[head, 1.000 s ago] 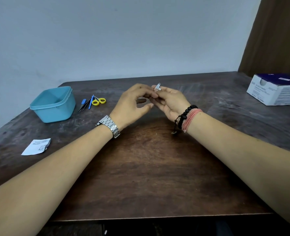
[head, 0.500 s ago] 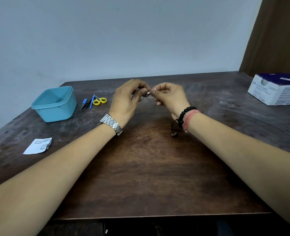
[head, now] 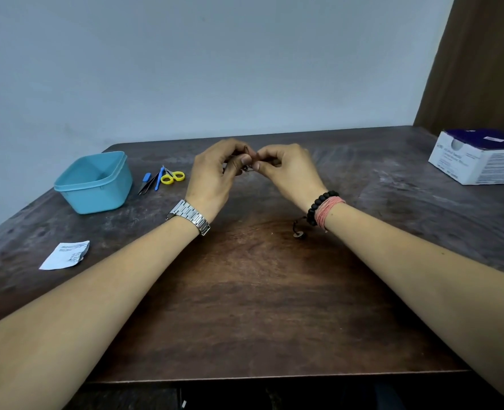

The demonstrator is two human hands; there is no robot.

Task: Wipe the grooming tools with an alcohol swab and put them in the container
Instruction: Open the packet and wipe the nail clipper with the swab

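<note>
My left hand [head: 212,176] and my right hand [head: 286,170] meet above the far middle of the table, fingers curled. Between their fingertips they pinch a small metal grooming tool [head: 247,168], which looks like a nail clipper, with a thin lever sticking up. No swab shows; the fingers may hide it. To the left, the empty teal container [head: 95,199] stands on the table. Beside it lie dark tweezers [head: 144,184], a blue tool [head: 159,179] and yellow-handled scissors [head: 172,176].
A torn white swab wrapper [head: 66,255] lies near the table's left edge. A white and purple box [head: 481,161] sits at the far right. The dark wooden table [head: 244,306] ends close to me, and a pale wall stands behind it.
Both hands have risen a little and drawn together. The white piece that stuck up from my right fingertips a second ago is out of sight, and the metal tool now shows between the hands.
</note>
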